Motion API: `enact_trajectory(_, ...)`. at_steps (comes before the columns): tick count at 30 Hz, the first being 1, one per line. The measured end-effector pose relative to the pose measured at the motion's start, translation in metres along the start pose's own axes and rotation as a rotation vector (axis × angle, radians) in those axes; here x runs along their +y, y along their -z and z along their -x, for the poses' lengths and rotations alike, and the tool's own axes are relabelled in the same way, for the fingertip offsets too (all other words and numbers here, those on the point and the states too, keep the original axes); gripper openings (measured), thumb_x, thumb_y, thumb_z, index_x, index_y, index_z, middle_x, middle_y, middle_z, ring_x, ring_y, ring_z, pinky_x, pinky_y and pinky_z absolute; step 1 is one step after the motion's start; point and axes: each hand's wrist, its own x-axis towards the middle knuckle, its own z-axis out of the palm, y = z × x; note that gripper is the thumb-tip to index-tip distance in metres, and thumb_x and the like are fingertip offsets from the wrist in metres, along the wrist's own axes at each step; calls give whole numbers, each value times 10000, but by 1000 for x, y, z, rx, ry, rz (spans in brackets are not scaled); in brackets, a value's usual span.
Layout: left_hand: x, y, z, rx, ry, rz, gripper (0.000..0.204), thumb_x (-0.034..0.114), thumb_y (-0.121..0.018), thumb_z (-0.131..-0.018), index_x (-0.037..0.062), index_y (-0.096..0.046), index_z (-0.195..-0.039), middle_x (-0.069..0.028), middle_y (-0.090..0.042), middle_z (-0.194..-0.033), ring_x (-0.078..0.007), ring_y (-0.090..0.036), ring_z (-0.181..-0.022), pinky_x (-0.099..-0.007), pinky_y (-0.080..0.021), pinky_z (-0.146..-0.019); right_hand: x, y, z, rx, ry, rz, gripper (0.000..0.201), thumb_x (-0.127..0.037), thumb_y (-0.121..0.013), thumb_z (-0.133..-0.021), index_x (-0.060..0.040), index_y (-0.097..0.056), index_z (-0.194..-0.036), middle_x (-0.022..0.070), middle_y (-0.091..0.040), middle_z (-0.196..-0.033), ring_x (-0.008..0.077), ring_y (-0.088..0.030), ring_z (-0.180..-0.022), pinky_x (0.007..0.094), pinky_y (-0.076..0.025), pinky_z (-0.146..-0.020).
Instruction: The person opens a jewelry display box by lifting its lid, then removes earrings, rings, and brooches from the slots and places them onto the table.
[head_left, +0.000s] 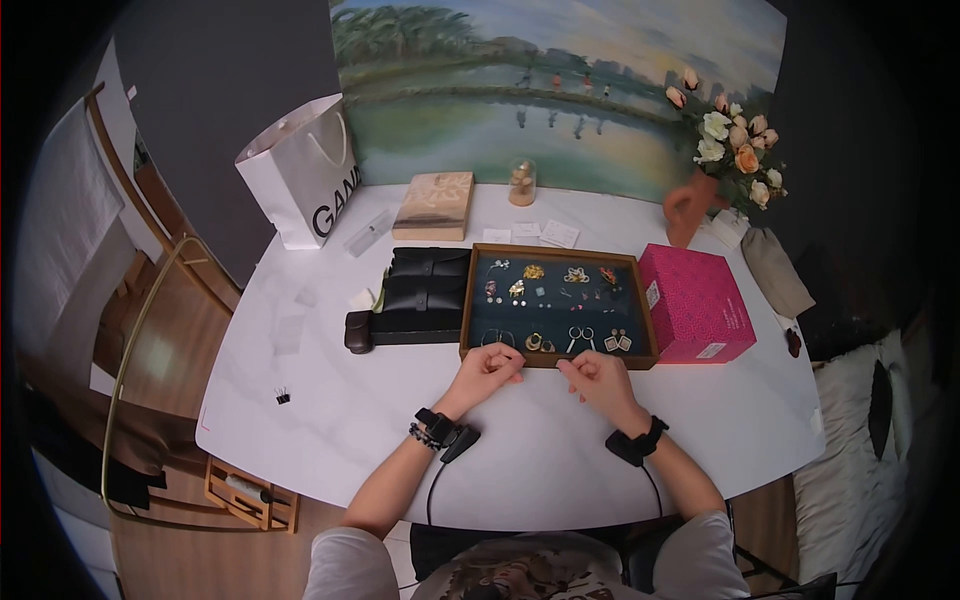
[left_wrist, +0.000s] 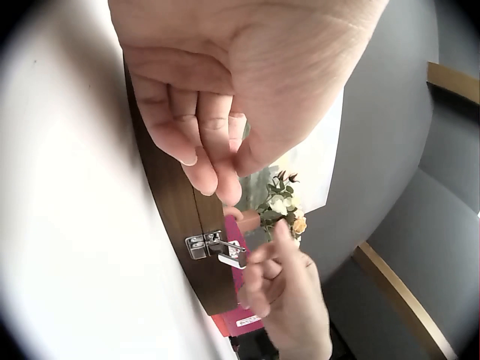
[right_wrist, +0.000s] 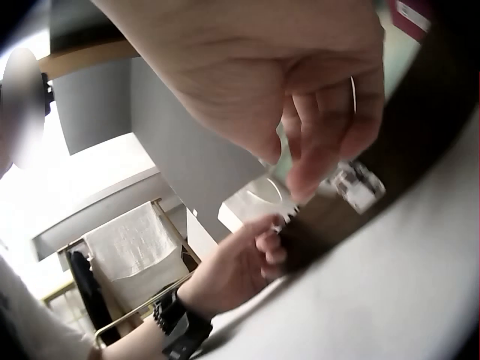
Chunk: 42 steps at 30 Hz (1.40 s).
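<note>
A wooden jewelry box (head_left: 648, 330) with a clear top holds rows of earrings and other small jewelry. At the left part of its front wall is my left hand (head_left: 487, 372), fingers loosely bent. The right wrist view shows its thumb tip right at a small metal latch (right_wrist: 288, 217). My right hand (head_left: 600, 385) is at the front wall farther right, fingers half bent and a thin ring on one. Close by its fingertips, another metal latch (left_wrist: 206, 244) has its loop sticking out from the wood. No object shows between the fingers of either hand.
Black cases (head_left: 425, 292) stand left of the box, a pink box (head_left: 697, 305) right of it. Behind are a patterned box (head_left: 433, 207), a glass dome (head_left: 522, 185), a white paper bag (head_left: 300, 175) and a flower vase (head_left: 690, 208). A black clip (head_left: 283, 396) lies at left.
</note>
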Motion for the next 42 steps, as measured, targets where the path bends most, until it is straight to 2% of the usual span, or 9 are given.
enact_trajectory(2, 2, 0, 0, -21, 12, -24, 135, 116, -669, -1054, 2, -694, -1121, -25, -770, -881, -52, -697, -804, -217, -539, -774, 2, -9, 6, 331, 438, 343, 254, -278, -730, -1008, -31, -723, -1066, 81, -721, -670, 209, -705, -585, 332, -518, -569)
enact_trajectory(5, 3, 1, -1, -51, -8, 10, 135, 106, -658, -1057, -9, -708, -1106, -39, -775, -902, -69, -704, -835, -233, -553, -812, 2, -2, 4, 183, 314, 349, 216, -229, -726, -992, -43, -722, -1102, 108, -731, -716, 278, -726, -644, 371, -540, -606)
enact_trajectory(9, 2, 2, 1, -106, -67, -13, 148, 104, -656, -1058, -21, -727, -1094, -55, -777, -931, -89, -709, -873, -251, -562, -833, 22, 0, -6, 112, 351, 316, 178, -188, -692, -1023, -51, -722, -1133, 106, -745, -736, 238, -745, -664, 343, -546, -611)
enact_trajectory(11, 6, 2, 2, -178, -6, 12, 159, 104, -658, -1058, -28, -742, -1086, -65, -779, -954, -103, -711, -898, -262, -567, -851, 33, -4, -16, 184, 413, -18, 165, -148, -667, -1047, -19, -720, -1136, 82, -750, -737, 152, -730, -661, 295, -540, -613)
enact_trajectory(16, -2, 2, -1, -147, -13, 12, 172, 130, -658, -1069, -19, -724, -1119, -62, -774, -939, -103, -704, -864, -262, -566, -823, -51, 38, -45, 323, 449, -144, 210, -153, -685, -1046, 41, -713, -1123, 32, -735, -740, 49, -651, -680, 230, -507, -627)
enact_trajectory(22, -5, 8, -4, -26, 5, 89, 203, 131, -631, -1086, 4, -660, -1242, -62, -765, -920, -88, -692, -807, -241, -562, -759, -110, 91, -151, 576, 645, -30, 316, -242, -695, -1020, 49, -740, -1135, 81, -687, -656, 123, -677, -626, 318, -510, -619)
enact_trajectory(31, -8, 9, -4, -37, 25, 67, 189, 137, -628, -1088, 16, -671, -1227, -40, -752, -897, -66, -672, -773, -218, -542, -715, -161, 119, -201, 687, 465, 719, 453, -423, -622, -1045, 12, -748, -1058, 198, -697, -715, 423, -714, -758, 506, -539, -687)
enact_trajectory(35, -2, 9, -4, -31, 58, 65, 176, 142, -629, -1088, 25, -679, -1210, -14, -738, -872, -52, -652, -746, -200, -515, -688, -152, 117, -231, 844, 599, 850, 461, -451, -605, -1052, -17, -753, -1096, 213, -728, -774, 423, -728, -798, 529, -563, -722)
enact_trajectory(42, -4, 9, -4, -30, 66, 95, 174, 134, -613, -1095, 4, -671, -1195, -34, -738, -878, -75, -669, -770, -226, -543, -714, -143, 132, -271, 601, 338, 702, 687, -627, -437, -1071, -117, -553, -1517, 144, -771, -845, 316, -752, -771, 501, -564, -818)
